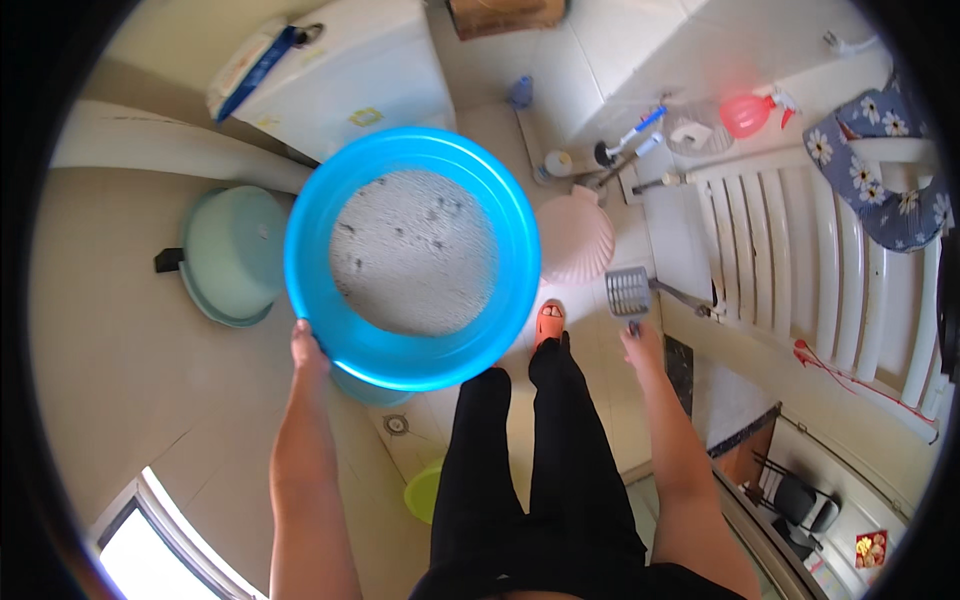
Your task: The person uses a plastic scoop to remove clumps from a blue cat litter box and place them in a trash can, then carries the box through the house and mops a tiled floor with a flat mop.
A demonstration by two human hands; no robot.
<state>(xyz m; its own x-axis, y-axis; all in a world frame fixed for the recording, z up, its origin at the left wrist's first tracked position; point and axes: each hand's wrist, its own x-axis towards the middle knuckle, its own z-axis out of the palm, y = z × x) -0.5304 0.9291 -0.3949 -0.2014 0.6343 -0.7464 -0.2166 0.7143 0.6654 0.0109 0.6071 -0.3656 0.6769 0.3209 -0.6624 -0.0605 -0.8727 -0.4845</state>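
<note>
My left hand [309, 350] grips the near-left rim of a round bright blue basin [515, 215]. Pale grey granular litter [415, 270] covers its bottom, with several dark clumps lying on top. To the right, my right hand [645, 346] is closed round the handle of a grey slotted litter scoop [629, 291]. The scoop is held apart from the basin, and no clump shows on its slots. What carries the basin's weight underneath is hidden.
A white washing machine [370, 70] stands beyond the basin. Mint-green basins [232, 255] hang on the left wall. A pink shell-shaped lid [575, 235] lies beyond my feet. A white radiator [790, 260] lines the right wall; a lime basin [425, 492] sits near my legs.
</note>
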